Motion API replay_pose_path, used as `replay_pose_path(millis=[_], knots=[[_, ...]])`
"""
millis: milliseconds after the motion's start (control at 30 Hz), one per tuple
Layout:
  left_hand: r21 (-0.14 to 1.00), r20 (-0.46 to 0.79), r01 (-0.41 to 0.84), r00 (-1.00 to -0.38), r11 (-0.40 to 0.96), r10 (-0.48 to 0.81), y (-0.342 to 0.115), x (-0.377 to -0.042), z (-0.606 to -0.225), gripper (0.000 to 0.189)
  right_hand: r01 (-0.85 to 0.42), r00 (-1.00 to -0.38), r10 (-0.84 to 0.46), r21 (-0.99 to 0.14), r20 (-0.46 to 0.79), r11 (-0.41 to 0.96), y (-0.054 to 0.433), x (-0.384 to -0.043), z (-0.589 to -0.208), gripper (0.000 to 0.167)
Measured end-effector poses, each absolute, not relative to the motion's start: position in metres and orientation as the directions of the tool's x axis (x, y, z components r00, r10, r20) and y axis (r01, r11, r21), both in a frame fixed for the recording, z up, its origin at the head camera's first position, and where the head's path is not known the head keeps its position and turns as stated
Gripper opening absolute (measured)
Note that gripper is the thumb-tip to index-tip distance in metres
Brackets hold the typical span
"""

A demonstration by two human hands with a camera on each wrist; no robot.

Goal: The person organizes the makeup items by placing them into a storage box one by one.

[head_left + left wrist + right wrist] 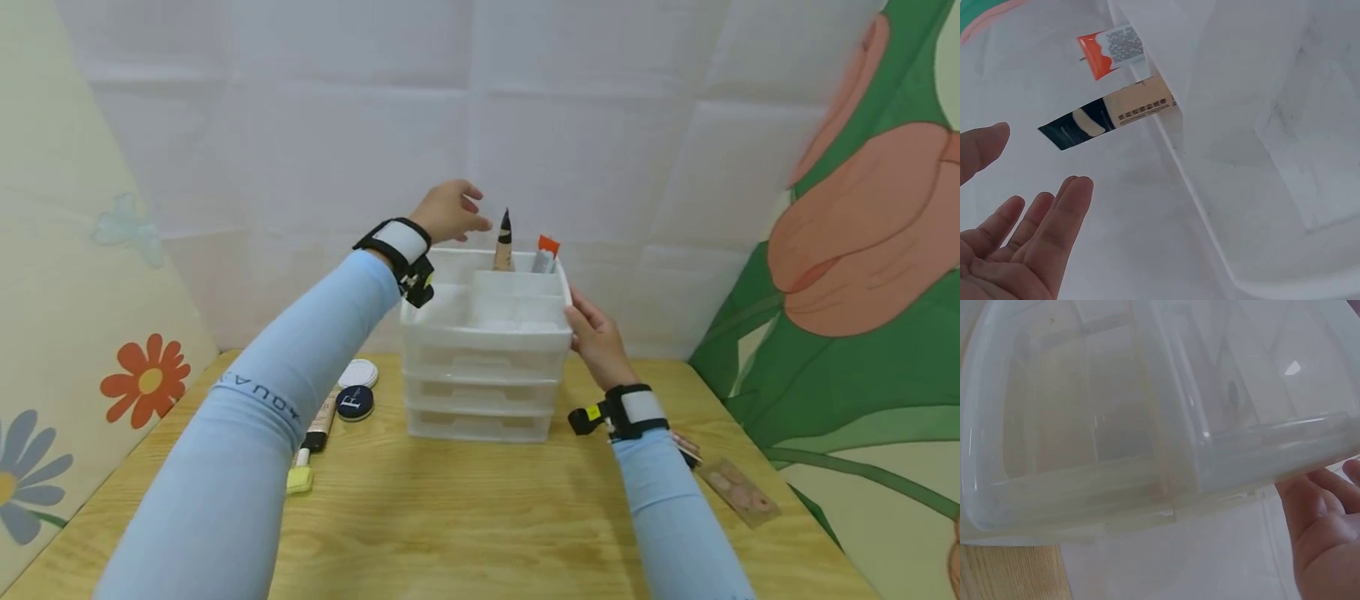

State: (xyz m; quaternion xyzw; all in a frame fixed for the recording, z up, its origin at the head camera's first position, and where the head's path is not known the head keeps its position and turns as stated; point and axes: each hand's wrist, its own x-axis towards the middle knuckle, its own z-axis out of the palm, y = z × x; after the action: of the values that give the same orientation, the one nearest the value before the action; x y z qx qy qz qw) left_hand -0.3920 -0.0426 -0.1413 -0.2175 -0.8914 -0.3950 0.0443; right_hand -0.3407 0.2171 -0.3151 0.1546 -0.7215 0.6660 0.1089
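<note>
A white plastic drawer organizer [480, 342] with several translucent drawers stands on the table. From its open top compartment rise a beige tube with a black end [503, 242] and a tube with an orange end [549, 245]. My left hand [450, 210] hovers above the organizer's back left rim, holding nothing. In the left wrist view, its thumb and fingers are spread apart, a short way from the black end of the beige tube [1138, 104]. My right hand [596, 333] holds the organizer's right side near the top rim; some fingers are hidden behind it.
Left of the organizer lie a white round puff [358, 372], a dark round compact [355, 402], another beige tube [321, 423] and a small yellow item [299, 479]. A flat palette [738, 492] lies at the right. A white cloth [300, 125] hangs behind.
</note>
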Motion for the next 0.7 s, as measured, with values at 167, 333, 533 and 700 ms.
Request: replay_pose_path(millis=[167, 333, 533, 700], knots=[[0.704, 0.243, 0.413, -0.904, 0.578, 0.351, -0.063, -0.383, -0.129, 0.056, -0.364, -0.930, -0.072, -0.929, 0.359, 0.064, 0.220, -0.342, -0.314, 0.057], [0.713, 0.244, 0.405, -0.909, 0.573, 0.339, -0.085, -0.381, -0.125, 0.056, -0.365, -0.930, -0.062, -0.930, 0.363, 0.036, 0.225, -0.343, -0.312, 0.057], [0.715, 0.228, 0.381, -0.920, 0.586, 0.320, -0.114, -0.374, -0.137, 0.056, -0.360, -0.931, -0.068, -0.933, 0.358, 0.020, 0.230, -0.342, -0.313, 0.059], [0.709, 0.205, 0.359, -0.928, 0.606, 0.311, -0.136, -0.368, -0.153, 0.055, -0.370, -0.927, -0.067, -0.929, 0.368, 0.006, 0.231, -0.342, -0.313, 0.058]])
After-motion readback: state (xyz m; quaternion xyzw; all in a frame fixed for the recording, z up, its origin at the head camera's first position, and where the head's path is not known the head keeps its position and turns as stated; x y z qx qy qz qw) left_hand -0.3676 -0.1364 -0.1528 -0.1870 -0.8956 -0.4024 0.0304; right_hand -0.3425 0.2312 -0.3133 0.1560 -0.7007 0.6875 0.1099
